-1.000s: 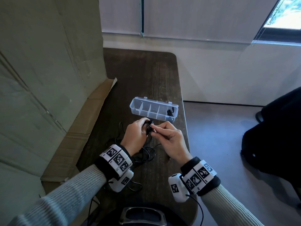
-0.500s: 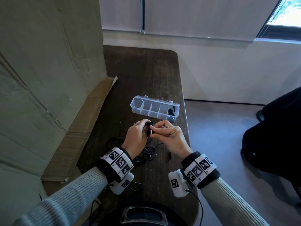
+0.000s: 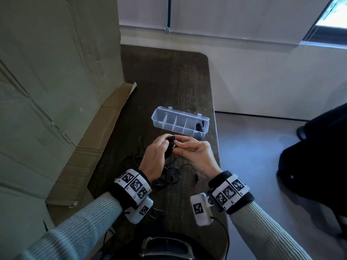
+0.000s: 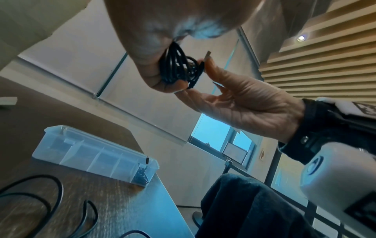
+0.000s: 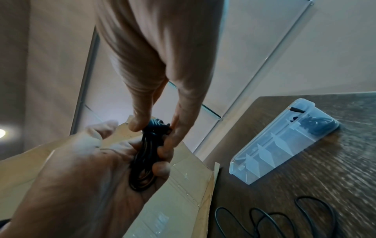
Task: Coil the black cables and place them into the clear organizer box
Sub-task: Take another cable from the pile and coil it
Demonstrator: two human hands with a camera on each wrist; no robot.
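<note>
A small coil of black cable (image 3: 170, 147) is held above the dark wooden table (image 3: 169, 81). My left hand (image 3: 165, 144) grips the coil (image 5: 143, 161) in its curled fingers. My right hand (image 3: 177, 148) pinches the coil's top (image 5: 156, 127) between thumb and finger; a metal plug tip (image 4: 208, 55) shows at the fingertips. The clear organizer box (image 3: 169, 119) lies open just beyond the hands. Another coiled black cable (image 3: 200, 127) sits in its rightmost compartment; the other compartments look empty. Loose black cable (image 3: 169, 176) lies tangled on the table under my wrists.
A large cardboard box (image 3: 56, 91) stands along the table's left side, with a flap (image 3: 97, 147) lying on the table. The table's right edge (image 3: 216, 139) runs close to the organizer and my right hand. A dark bag or chair (image 3: 315, 156) stands on the floor to the right.
Both hands have stayed on the coil at about the same spot. My right fingers have shifted slightly on its top. A loose plug end now lies on the table by my right wrist.
</note>
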